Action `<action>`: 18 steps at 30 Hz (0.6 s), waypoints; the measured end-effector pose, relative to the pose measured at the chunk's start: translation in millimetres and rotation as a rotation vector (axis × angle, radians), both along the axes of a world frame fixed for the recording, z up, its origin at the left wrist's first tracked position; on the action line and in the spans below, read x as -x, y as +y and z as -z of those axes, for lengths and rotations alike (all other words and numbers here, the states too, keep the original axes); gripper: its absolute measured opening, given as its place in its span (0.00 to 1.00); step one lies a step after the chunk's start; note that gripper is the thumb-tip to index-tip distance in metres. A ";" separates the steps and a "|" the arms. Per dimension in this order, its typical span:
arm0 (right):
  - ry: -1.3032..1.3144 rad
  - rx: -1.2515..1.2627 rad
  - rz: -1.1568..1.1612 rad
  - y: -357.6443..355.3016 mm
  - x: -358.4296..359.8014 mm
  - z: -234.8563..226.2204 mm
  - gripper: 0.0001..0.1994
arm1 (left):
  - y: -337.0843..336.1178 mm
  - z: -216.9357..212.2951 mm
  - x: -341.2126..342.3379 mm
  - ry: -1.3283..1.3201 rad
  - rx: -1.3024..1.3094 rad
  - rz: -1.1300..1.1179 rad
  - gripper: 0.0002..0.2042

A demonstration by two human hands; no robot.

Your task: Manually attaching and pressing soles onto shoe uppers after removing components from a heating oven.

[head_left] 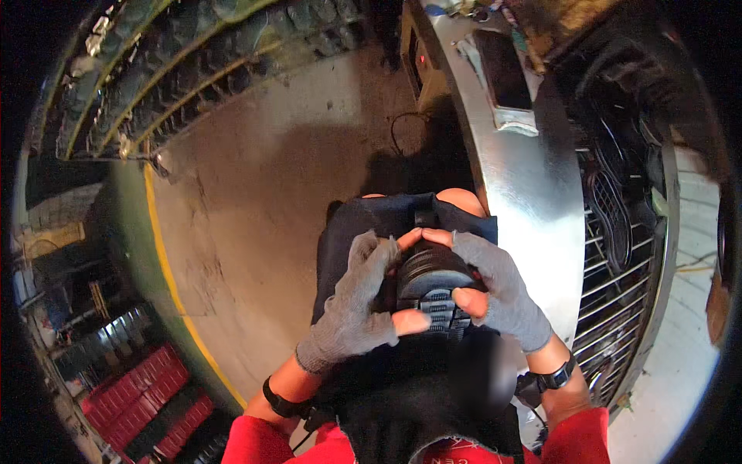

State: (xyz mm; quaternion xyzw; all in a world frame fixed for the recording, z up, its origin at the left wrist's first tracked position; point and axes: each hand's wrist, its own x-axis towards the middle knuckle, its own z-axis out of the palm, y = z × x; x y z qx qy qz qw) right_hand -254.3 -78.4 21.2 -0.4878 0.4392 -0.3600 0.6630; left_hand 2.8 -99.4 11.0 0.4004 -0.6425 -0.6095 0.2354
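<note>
A dark shoe sole, or several stacked together, is held over my lap; its edge has curved ridges and its face has grey ribbed bars. My left hand, in a grey fingerless glove, grips its left side. On the opposite side my right hand, gloved the same way, is closed round it. Both thumbs press on the near face, while the fingertips meet at the far edge. The sole's underside and much of its sides are hidden by my hands. Beneath lies a black apron.
A metal bench top runs along my right, with a dark flat device on it. Beyond, black soles lie on a wire rack. Shelves of dark shoe-like pieces stand far left; red slotted pieces are near left.
</note>
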 end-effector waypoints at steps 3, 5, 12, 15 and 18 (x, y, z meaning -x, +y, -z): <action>0.228 0.349 -0.099 21.4 2.3 -32.7 0.40 | 14.7 -17.4 -1.0 -0.036 0.156 0.150 0.58; 0.278 0.314 -0.055 49.2 2.0 -62.4 0.42 | 36.7 -31.0 15.2 0.279 -0.035 0.064 0.61; -0.362 -0.531 0.566 183.0 103.2 -53.5 0.30 | 38.9 -145.8 113.8 0.098 1.075 0.880 0.32; 0.015 -0.411 0.449 241.5 154.4 -15.0 0.30 | 85.3 -128.1 152.7 0.225 1.368 0.860 0.24; -0.061 -0.262 0.805 229.5 124.5 -87.4 0.35 | 60.1 -120.5 146.4 0.027 1.054 0.847 0.26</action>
